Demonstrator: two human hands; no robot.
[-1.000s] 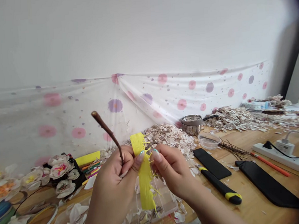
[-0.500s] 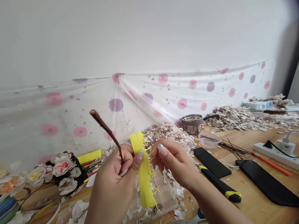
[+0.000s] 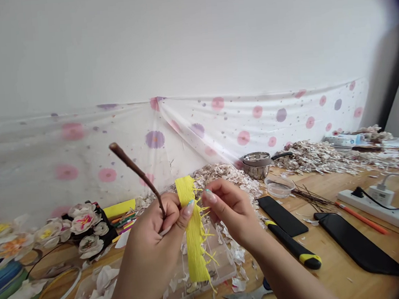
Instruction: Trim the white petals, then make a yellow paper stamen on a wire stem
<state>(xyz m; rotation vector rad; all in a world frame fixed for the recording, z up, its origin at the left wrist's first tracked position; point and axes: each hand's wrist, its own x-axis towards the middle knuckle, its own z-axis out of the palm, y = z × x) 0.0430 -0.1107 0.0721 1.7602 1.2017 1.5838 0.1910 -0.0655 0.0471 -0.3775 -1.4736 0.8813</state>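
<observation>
My left hand (image 3: 156,243) is closed round a thin brown stick (image 3: 136,172) that points up and to the left. Its thumb also pins a strip of yellow crepe paper (image 3: 193,234) hanging down, with a fringe cut along its right edge. My right hand (image 3: 229,209) is at the fringe, with its fingertips pinching one of the thin yellow strands near the top of the strip. Both hands are raised above a clear plastic compartment box (image 3: 221,266) on the wooden table (image 3: 334,267).
Paper flowers (image 3: 83,223) and coloured sticks lie at the left. Scissors (image 3: 251,298) rest near the front edge. A black-and-yellow utility knife (image 3: 293,250), two black cases (image 3: 358,250), a power strip (image 3: 377,205), steel bowls (image 3: 256,163) and heaps of pale flakes (image 3: 318,157) fill the right.
The stick's tip has swung further left and a little up. My right hand has shifted slightly up along the fringe. The view dropped a little, which brought the scissors into sight.
</observation>
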